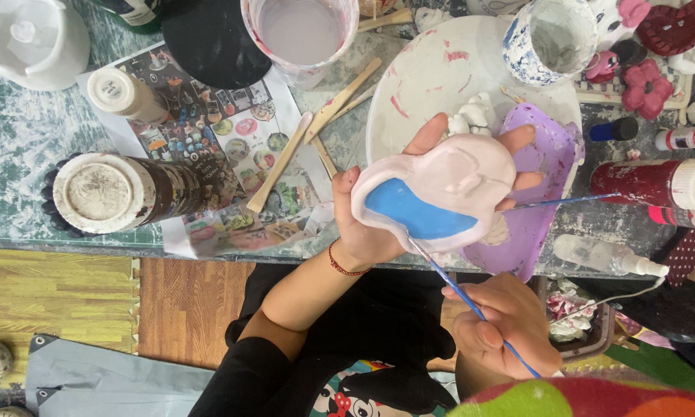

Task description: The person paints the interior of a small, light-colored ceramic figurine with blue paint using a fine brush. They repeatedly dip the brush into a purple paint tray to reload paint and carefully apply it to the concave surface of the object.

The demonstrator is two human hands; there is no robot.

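Observation:
My left hand (363,224) holds up a pale pink plaster figure (459,174) with a rounded shape and a blue painted patch (417,215) on its near side. My fingers spread behind it, fingertips showing above and to its right. My right hand (502,320) grips a thin blue-handled paintbrush (471,303); its tip touches the lower edge of the blue patch. Under the figure lies a purple paint tray (544,166) with another thin brush (567,201) resting across it.
A white plate (432,73) smeared with red, a cup of pinkish water (301,35), a speckled blue cup (548,35), wooden sticks (282,162), paint bottles (656,185), a printed sheet (224,131) and a tipped jar (116,191) crowd the stained table.

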